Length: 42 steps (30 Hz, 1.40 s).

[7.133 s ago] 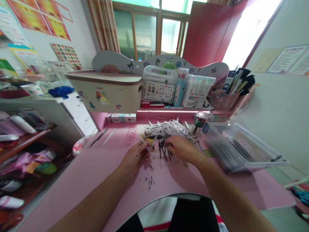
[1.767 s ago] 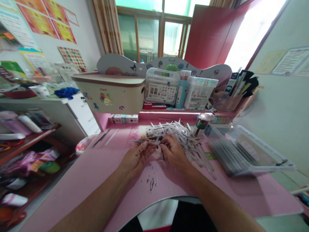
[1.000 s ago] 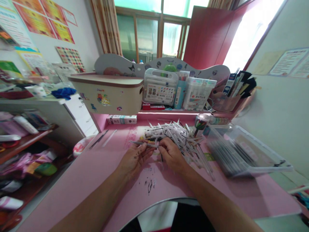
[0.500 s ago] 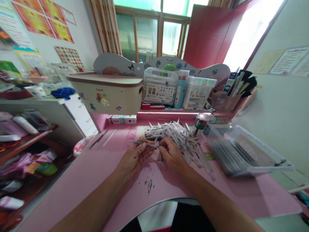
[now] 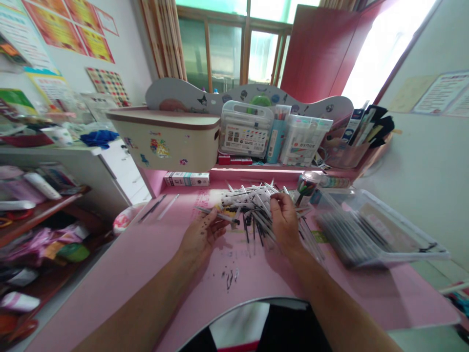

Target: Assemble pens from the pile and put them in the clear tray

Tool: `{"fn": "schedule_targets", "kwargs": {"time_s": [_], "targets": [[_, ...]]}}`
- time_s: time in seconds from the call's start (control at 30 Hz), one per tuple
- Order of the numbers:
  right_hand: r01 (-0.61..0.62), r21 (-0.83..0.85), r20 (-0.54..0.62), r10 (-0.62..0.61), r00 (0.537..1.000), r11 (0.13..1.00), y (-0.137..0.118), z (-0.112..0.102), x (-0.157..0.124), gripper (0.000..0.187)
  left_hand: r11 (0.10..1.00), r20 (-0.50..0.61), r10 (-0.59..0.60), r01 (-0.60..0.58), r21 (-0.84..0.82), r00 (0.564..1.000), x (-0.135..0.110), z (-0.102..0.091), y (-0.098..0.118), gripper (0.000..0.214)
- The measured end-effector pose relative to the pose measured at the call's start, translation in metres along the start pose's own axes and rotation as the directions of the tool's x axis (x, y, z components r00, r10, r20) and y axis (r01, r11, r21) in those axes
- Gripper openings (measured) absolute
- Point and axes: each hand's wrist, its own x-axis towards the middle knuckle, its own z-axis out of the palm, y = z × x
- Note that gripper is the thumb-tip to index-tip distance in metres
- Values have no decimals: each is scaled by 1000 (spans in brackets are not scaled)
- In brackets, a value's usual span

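My left hand (image 5: 205,230) is closed on a slim pale pen (image 5: 223,216), which lies across its fingers with a dark end pointing right. Dark ink-like spots mark this hand. My right hand (image 5: 285,222) has its fingers bent together over the right part of a heap of white and clear pen barrels (image 5: 252,198); whatever is between the fingertips is hidden. Several thin black sticks, like refills (image 5: 258,227), lie at the heap's near side. Black smears (image 5: 230,277) mark the pink desk (image 5: 146,274) in front of me.
On the right stands a clear plastic bin (image 5: 395,256) holding rows of pens. A jar of pens (image 5: 308,186) is behind the heap. Two slim sticks (image 5: 168,206) lie at the left. A lidded cream box (image 5: 172,144) and marker cases (image 5: 246,132) line the shelf.
My right hand has moved away from the left hand, up and right onto the heap. The left hand keeps hold of the pen, nearly in place. Black sticks near the heap are now uncovered.
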Motion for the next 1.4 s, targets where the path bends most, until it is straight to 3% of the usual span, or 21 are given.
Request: {"fn": "schedule_targets", "kwargs": {"time_s": [0.17, 0.33, 0.47, 0.53, 0.63, 0.77, 0.93, 1.03, 1.23, 1.4], "targets": [[55, -41, -143, -60, 988, 998, 4, -8, 11, 23, 999, -63, 50, -50, -2, 997, 1, 0, 1, 9], [33, -70, -196, -46, 979, 997, 8, -18, 21, 25, 999, -66, 42, -42, -7, 997, -1, 2, 1, 16], [46, -203, -219, -92, 971, 978, 15, -27, 31, 23, 999, -38, 33, -33, 15, 999, -1, 2, 0, 20], [85, -328, -146, -140, 979, 941, 19, -31, 36, 17, 999, -18, 38, -38, 24, 999, 0, 1, -1, 19], [159, -559, 66, -148, 987, 813, 25, -31, 38, 19, 999, -35, 29, -27, 44, 999, 0, 1, -2, 13], [238, -790, 275, -21, 961, 564, 26, -24, 33, 26, 995, -23, 29, -27, 93, 999, 0, 2, -4, 6], [297, -881, 366, 132, 921, 369, 18, -16, 27, 43, 987, 46, 34, -41, 157, 998, 1, -1, -8, 13], [327, -883, 398, 168, 902, 335, 13, -14, 26, 46, 976, 74, 23, -38, 217, 997, 1, -3, -11, 16], [343, -882, 411, 170, 896, 323, 12, -14, 25, 34, 946, 177, -28, -31, 323, 984, -1, -5, -13, 24], [372, -864, 444, 164, 881, 338, 14, -13, 25, 41, 940, 222, -91, 11, 341, 971, -1, -6, -14, 25]]}}
